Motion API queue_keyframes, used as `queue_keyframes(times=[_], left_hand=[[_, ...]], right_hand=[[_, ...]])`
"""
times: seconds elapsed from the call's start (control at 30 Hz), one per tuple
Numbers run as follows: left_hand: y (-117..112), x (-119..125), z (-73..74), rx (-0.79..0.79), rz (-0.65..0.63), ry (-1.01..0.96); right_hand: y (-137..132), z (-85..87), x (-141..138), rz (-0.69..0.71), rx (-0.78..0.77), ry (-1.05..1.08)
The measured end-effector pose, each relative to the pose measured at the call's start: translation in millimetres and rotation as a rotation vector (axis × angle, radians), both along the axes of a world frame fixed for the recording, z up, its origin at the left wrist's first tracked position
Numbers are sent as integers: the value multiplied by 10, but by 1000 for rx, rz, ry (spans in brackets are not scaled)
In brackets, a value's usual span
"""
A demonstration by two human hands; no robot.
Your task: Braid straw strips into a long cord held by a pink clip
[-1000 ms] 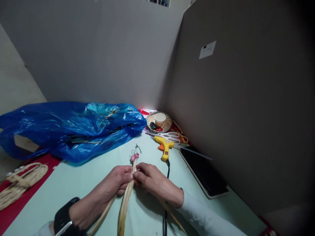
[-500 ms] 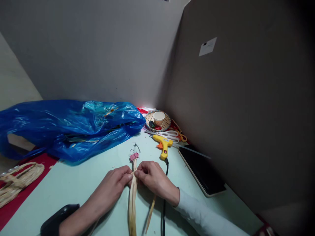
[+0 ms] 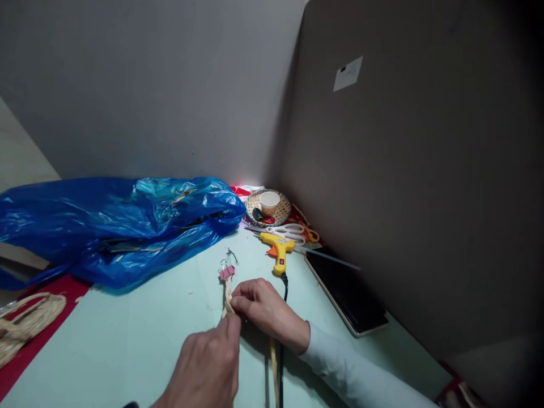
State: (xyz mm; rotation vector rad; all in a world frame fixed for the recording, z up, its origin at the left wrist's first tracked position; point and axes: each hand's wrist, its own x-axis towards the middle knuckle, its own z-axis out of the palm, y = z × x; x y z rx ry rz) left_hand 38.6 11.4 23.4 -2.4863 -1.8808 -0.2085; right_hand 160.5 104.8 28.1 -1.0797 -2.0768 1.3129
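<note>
A pale braid of flat plant-fibre strands (image 3: 228, 289) runs down from a pink binder clip (image 3: 227, 273) on the table. My right hand (image 3: 266, 311) pinches the braid just below the clip, thumb and forefinger pressed together. Closer to me, my left hand (image 3: 208, 360) is closed around the strands with its back turned up, hiding most of their length. One loose strand (image 3: 274, 368) hangs below my right hand, beside the black cord.
A yellow glue gun (image 3: 278, 249), white-handled scissors (image 3: 291, 230) and a woven tray (image 3: 280, 212) with a small cup lie beyond. To the right rests a black tablet (image 3: 346, 294); a blue plastic bag (image 3: 127, 221) fills the back left. A coiled braid (image 3: 34, 323) lies far left.
My left hand has moved from beside the braid down toward me and turned over, now covering the lower strands. My right hand keeps its pinch. The view has shifted slightly.
</note>
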Motion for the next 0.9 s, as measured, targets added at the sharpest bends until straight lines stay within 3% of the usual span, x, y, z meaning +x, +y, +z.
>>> queue_keyframes(times=[0.1, 0.23, 0.37, 0.5, 0.63, 0.7, 0.9], left_hand=[[-68, 64, -135, 239, -155, 220], [-127, 79, -132, 213, -198, 225], [-25, -124, 138, 19, -104, -178], [251, -368, 327, -211, 302, -711], [408, -346, 211, -644, 229, -1372], [413, -281, 136, -727, 200, -1486], [419, -268, 69, -724, 303, -1468]], right_hand=[[-8, 26, 5, 36, -65, 44], [-37, -16, -11, 46, -242, 143], [-41, -55, -20, 45, -373, 271], [-55, -53, -33, 40, -508, 412], [-103, -62, -56, 64, -578, 503], [-118, -79, -63, 62, -567, 503], [-94, -141, -30, 51, -434, 342]])
